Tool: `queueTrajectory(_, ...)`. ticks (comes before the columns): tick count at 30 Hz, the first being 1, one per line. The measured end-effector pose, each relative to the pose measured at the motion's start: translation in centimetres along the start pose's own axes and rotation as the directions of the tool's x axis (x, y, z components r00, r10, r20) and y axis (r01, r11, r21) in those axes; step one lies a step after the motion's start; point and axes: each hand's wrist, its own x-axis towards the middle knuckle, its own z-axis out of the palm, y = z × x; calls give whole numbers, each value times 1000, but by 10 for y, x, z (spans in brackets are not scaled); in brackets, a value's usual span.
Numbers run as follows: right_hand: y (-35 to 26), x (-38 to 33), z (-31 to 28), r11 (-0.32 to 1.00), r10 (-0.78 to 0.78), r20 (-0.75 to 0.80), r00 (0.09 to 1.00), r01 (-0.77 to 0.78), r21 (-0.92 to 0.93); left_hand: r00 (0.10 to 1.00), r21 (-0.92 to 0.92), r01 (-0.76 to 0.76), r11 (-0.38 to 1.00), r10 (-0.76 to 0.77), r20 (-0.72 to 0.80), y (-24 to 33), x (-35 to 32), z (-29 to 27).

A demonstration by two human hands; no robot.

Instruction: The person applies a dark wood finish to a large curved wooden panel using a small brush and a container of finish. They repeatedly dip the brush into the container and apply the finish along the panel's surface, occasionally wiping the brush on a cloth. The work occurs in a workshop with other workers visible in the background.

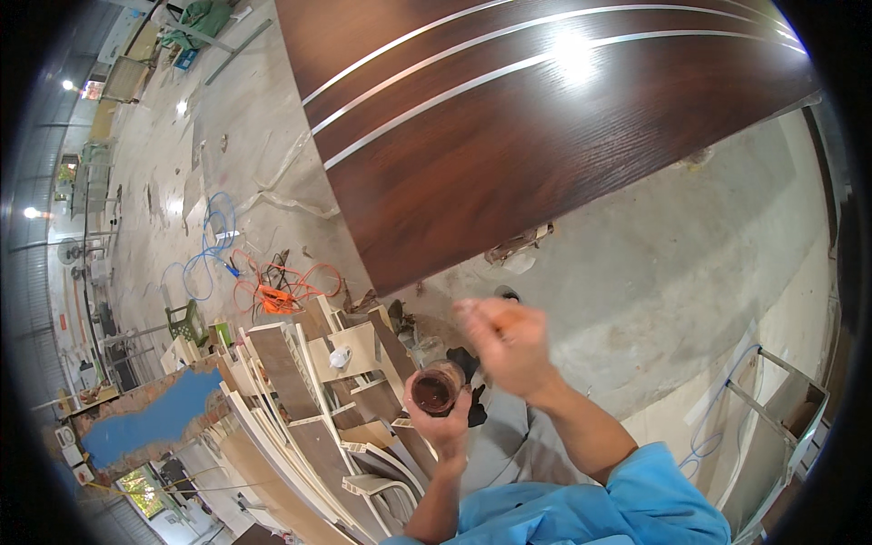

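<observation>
In my left hand (442,429) is a clear cup (434,392) with dark reddish-brown liquid in it, my fingers wrapped round its side. To the right of the cup, my right hand (513,343) is raised and blurred by motion. Its fingers look curled and pinched together; whatever they hold, if anything, is too smeared to make out. Beyond both hands lies a large glossy dark-brown wood panel (509,154) with several curved silver strips. Its near corner and edge are close to my right hand, with a gap between.
Stacked boards and offcuts (363,409) stand at the left, close to my left arm. An orange cord (277,298) and a blue hose (207,259) lie coiled on the concrete floor (618,263). A metal frame (772,413) stands at the right.
</observation>
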Motion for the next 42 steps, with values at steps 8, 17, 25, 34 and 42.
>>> queueTrajectory(8, 11, -5, 53, 982, -184, 82, 979, 187, -25, 998, -38, 52, 998, -53, -21, -13, -19, -25)
queueTrajectory(17, 4, -10, 44, 984, 176, -61, 983, -173, 39, 997, 59, 18, 998, -13, -78, -24, -25, -40)
queueTrajectory(25, 1, -7, 24, 970, -189, 175, 966, 212, -122, 998, -131, 65, 989, -64, 7, -6, -20, -8)
queueTrajectory(34, 17, 44, -166, 983, 11, -453, 891, -93, -160, 971, 29, -43, 999, 35, 237, 34, -3, 93)
queueTrajectory(42, 37, 72, -240, 927, -186, -422, 887, 16, -375, 859, 40, -240, 970, 193, 474, 67, -1, 162)
